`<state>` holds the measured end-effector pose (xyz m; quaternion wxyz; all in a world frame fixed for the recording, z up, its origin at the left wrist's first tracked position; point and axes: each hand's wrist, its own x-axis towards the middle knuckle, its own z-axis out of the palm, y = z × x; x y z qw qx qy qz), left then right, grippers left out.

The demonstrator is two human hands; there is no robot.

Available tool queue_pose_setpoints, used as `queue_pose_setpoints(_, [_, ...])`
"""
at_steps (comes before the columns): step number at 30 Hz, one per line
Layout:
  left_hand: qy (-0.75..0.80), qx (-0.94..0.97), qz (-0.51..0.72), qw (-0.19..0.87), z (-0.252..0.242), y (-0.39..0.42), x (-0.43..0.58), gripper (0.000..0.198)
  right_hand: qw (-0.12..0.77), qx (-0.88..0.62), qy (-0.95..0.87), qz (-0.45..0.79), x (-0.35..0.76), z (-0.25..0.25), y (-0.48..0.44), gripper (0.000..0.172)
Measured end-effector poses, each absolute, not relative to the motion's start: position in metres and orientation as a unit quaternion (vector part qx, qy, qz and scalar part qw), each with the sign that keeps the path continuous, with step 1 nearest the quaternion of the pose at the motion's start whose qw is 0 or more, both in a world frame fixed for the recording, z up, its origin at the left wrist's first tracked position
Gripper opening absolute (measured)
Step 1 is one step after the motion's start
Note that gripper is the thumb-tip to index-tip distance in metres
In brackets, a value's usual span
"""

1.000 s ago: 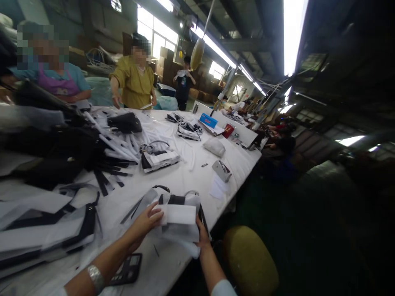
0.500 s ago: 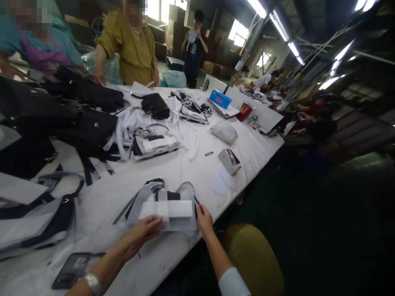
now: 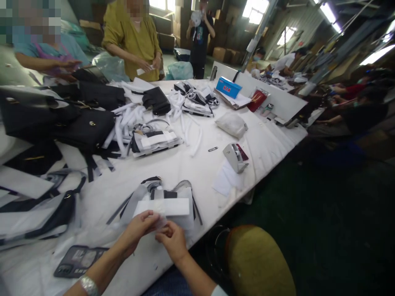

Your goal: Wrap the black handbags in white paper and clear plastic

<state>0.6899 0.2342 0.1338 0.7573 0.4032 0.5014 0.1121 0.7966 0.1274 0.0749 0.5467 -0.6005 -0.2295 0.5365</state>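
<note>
A black bag wrapped in white foam sheet [image 3: 168,202] lies near the front edge of the white table [image 3: 191,172]. My left hand [image 3: 138,229] pinches the near edge of its thin wrapping, fingers closed on it. My right hand [image 3: 173,241] meets it from the right, fingers curled onto the same edge. The bag's grey strap [image 3: 132,201] trails off to the left.
A calculator [image 3: 78,260] lies left of my forearm. Another wrapped bag [image 3: 156,142], black bags [image 3: 86,127], white foam strips [image 3: 123,123], a tape dispenser [image 3: 236,156] and a blue box [image 3: 228,87] cover the table. Two people work at the far side. A yellow stool [image 3: 259,263] stands below.
My right hand has come in from the bag's right end to meet my left hand at the near edge. The view has tilted down and shifted.
</note>
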Motion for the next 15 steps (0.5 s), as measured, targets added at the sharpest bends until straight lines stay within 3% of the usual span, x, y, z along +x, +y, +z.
queue_pose_setpoints(8, [0.543,0.38,0.214,0.718,0.135,0.245,0.705,0.051,0.485,-0.654,-0.354,0.46,0.794,0.073,0.098,0.01])
queue_pose_setpoints(15, [0.518,0.453,0.152,0.71,0.158,0.255,0.704,0.044,0.416,-0.565,-0.509,0.498,0.815,0.089,0.047,0.022])
